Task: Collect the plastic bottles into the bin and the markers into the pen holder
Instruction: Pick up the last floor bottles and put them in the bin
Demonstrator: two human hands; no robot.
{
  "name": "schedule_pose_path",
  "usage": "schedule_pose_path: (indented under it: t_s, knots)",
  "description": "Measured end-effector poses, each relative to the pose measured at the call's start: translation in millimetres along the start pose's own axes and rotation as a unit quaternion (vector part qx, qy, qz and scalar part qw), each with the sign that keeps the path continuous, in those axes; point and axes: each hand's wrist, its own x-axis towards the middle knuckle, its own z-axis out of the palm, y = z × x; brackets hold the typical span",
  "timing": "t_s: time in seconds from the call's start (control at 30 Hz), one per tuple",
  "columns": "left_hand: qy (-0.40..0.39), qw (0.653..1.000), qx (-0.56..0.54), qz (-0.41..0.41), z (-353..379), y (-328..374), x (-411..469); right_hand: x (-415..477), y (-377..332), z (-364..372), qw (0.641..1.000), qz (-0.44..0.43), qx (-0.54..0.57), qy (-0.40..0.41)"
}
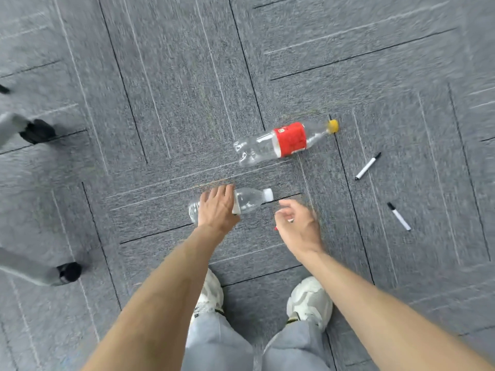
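While low, left hand [217,208] around small bottle [247,200], right hand [298,227] around marker [276,228].

A: Pictured from above: your left hand [218,207] and right hand [298,226], bare, as are both forearms [160,290] along every part that shows.
B: Below them, your trousers [219,341]: pale blue-grey, loose cloth, a faint seam running down the left leg.
A: That cloth drapes over the tops of your footwear.
B: Chunky trainers, those. Your left shoe [210,293] and right shoe [310,298] are off-white, built of layered cream and light-grey panels with rounded toes.
A: You have a small dark and yellowish touch on each, just where the cloth meets it.
B: Blur softens the finer detail beyond telling.
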Motion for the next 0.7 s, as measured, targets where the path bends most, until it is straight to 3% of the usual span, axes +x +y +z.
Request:
schedule_pose_path:
  t_s: [0.1,0.17,0.27,0.47,0.6,0.7]
  knots:
    - [-0.020,0.999,-0.014,-0.022,-7.4,1.5,-7.1,-5.9,-1.9,-10.0,1.000,-0.008,-0.016,-0.010]
    - [-0.011,0.991,-0.111,-0.069,-24.0,1.3,-22.6,-13.4,-6.8,-19.4,1.000,-0.008,-0.011,-0.007]
    - [0.018,0.955,-0.263,-0.139,-62.0,-2.1,-56.2,-30.2,-21.2,-32.4,1.000,-0.001,0.003,0.010]
    - [0.030,0.860,-0.455,-0.230,-123.9,-19.2,-120.9,-57.5,-70.4,-39.1,0.999,-0.038,0.001,0.006]
    - [0.057,0.803,-0.534,-0.258,-143.2,-25.7,-135.3,-37.6,-92.6,-32.9,0.997,-0.071,-0.022,0.036]
    - [0.075,0.786,-0.551,-0.270,-141.5,-30.8,-125.0,-0.8,-105.0,-19.6,0.993,-0.098,-0.060,0.022]
